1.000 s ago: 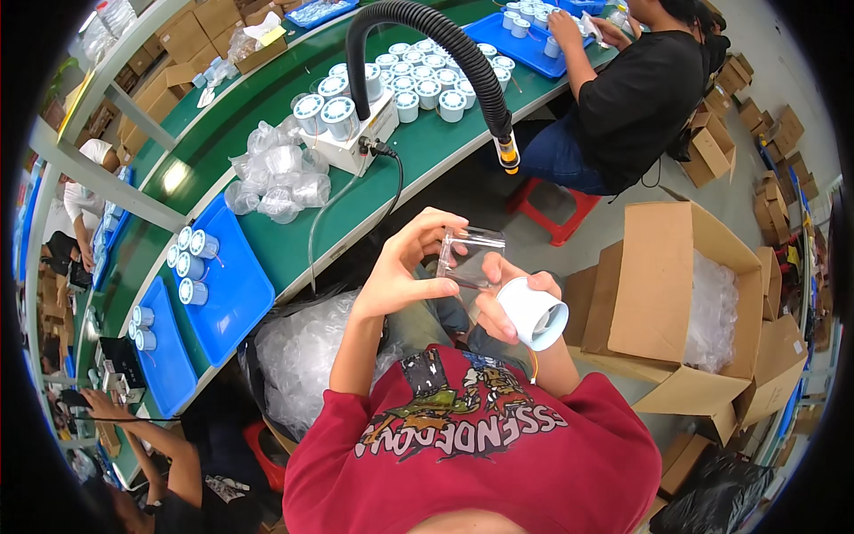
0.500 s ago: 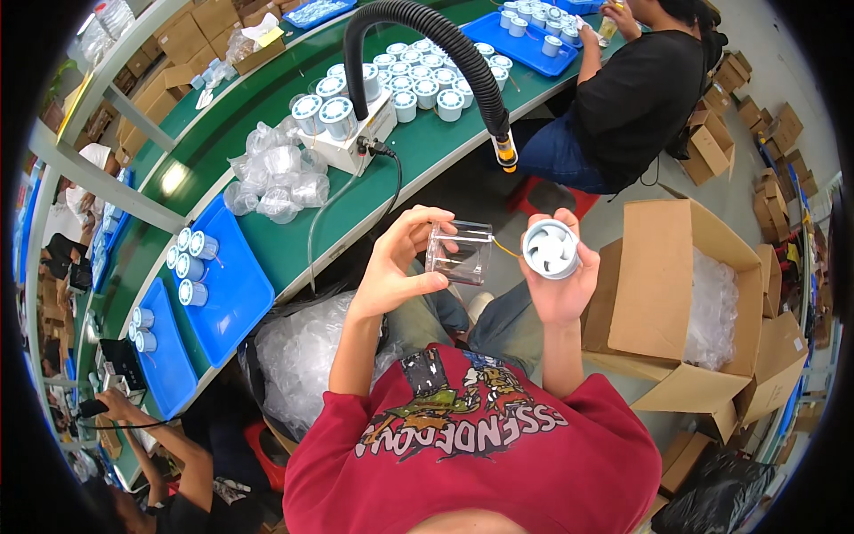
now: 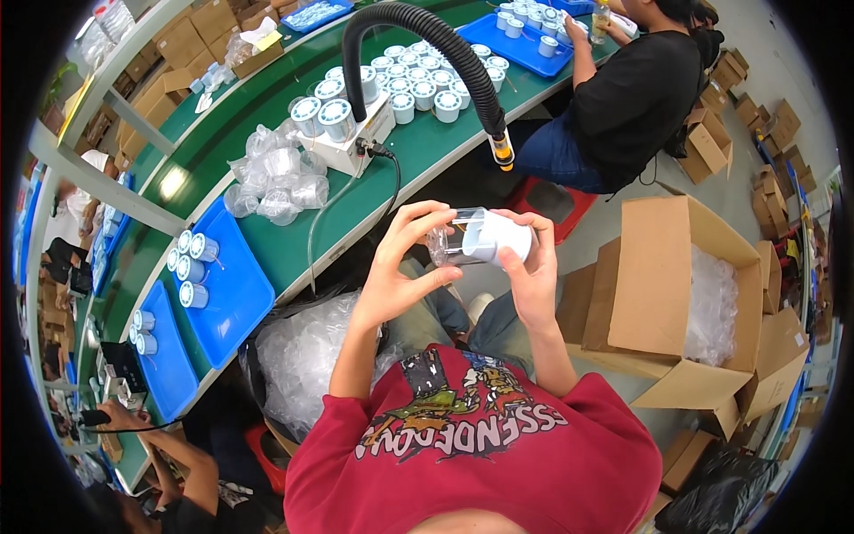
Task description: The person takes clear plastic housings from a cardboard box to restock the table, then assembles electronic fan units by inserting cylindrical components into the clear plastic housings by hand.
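Observation:
My left hand (image 3: 389,269) grips a clear plastic cup (image 3: 451,246) lying sideways in front of my chest, thumb beneath it and fingers over the top. In my right hand (image 3: 536,287) is a white round fan unit (image 3: 509,235), turned so that its smooth side shows and its vaned face is out of sight. The unit meets the cup's right end and seems to sit partly inside it. Just beyond my hands, the yellow-tipped nozzle (image 3: 503,153) of a black corrugated hose (image 3: 433,28) hangs down from a white box (image 3: 349,147) on the bench.
Several white fan units (image 3: 402,107) crowd the green bench (image 3: 258,233), near a pile of clear cups (image 3: 277,173). Blue trays (image 3: 233,307) hold more units. A bag of clear plastic (image 3: 307,356) is at left, an open carton (image 3: 654,285) at right. Co-workers sit at both sides.
My right hand has moved left and turned the fan unit from face-up to sideways, bringing it against the cup. The yellow wire between them no longer shows. My left hand stays nearly in place.

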Available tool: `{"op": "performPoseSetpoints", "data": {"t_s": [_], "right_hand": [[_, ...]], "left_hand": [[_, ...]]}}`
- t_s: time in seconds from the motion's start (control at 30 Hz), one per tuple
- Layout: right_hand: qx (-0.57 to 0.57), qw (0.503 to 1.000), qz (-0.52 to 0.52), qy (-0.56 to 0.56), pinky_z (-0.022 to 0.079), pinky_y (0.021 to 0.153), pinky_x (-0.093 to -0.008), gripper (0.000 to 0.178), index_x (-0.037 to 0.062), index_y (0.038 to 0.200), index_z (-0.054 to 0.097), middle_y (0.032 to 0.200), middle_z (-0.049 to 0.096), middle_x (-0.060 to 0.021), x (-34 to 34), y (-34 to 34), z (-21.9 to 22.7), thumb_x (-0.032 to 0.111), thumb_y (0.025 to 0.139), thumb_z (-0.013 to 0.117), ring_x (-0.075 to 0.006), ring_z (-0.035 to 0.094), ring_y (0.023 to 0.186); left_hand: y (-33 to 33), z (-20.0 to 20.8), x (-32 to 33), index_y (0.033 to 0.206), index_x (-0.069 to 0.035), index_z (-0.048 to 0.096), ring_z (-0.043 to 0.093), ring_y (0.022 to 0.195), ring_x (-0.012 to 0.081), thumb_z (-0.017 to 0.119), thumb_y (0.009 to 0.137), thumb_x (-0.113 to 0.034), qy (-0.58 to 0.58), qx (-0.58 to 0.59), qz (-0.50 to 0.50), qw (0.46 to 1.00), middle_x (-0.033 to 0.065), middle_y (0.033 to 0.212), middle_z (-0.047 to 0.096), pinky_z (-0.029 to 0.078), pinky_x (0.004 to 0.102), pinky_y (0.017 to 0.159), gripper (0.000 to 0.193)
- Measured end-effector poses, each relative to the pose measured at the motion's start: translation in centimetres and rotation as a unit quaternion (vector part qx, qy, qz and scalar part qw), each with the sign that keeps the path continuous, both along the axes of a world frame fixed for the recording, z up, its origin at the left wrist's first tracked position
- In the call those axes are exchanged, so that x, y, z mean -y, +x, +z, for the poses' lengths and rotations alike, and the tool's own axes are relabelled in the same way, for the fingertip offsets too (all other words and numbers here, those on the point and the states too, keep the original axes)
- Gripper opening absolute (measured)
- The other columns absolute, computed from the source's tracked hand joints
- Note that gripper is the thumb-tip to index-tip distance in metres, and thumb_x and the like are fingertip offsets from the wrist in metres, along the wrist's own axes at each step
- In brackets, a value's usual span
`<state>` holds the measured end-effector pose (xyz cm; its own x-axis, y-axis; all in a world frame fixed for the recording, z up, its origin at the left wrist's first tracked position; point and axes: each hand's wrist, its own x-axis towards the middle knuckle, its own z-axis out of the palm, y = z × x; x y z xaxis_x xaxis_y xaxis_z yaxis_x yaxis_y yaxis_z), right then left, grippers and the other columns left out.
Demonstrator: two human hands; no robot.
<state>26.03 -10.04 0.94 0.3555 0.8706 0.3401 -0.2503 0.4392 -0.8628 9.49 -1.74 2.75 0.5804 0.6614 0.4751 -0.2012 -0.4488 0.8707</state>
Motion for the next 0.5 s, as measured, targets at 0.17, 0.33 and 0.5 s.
{"op": "performPoseSetpoints", "data": {"t_s": [0.17,0.33,0.5], "right_hand": [[0.076,0.995,0.069,0.009,0.034,0.100,-0.0361,0.050,0.0057,0.125,0.034,0.138,0.033,-0.0196,-0.2,-0.1,-0.9,0.009,0.083,0.061,-0.0234,0.041,0.121],[0.056,0.984,0.165,-0.026,0.030,0.103,-0.0371,0.074,0.0041,0.141,0.015,0.142,0.028,-0.0173,0.6,0.7,0.2,0.013,0.082,0.059,-0.0266,0.031,0.130],[0.185,0.971,0.123,-0.085,0.034,0.100,-0.0359,0.065,0.0005,0.136,0.031,0.131,0.044,-0.0169,0.8,1.3,0.6,0.024,0.084,0.061,-0.0246,0.045,0.120]], "left_hand": [[-0.4,-0.5,-0.5,0.123,-0.009,0.052,0.056,0.101,0.0200,0.075,0.067,-0.010,-0.019,-0.037,-0.040,0.998,0.0106,0.122,0.046,0.046,0.0307,0.084,0.060],[-0.6,-1.5,-0.5,0.127,-0.002,0.045,0.057,0.098,0.0172,0.073,0.070,-0.008,-0.144,0.014,-0.061,0.988,0.0070,0.114,0.051,0.044,0.0305,0.086,0.064],[-0.4,-1.4,-0.1,0.127,-0.002,0.045,0.057,0.098,0.0160,0.071,0.072,-0.010,-0.131,0.008,-0.057,0.990,0.0074,0.113,0.052,0.044,0.0302,0.086,0.061]]}}
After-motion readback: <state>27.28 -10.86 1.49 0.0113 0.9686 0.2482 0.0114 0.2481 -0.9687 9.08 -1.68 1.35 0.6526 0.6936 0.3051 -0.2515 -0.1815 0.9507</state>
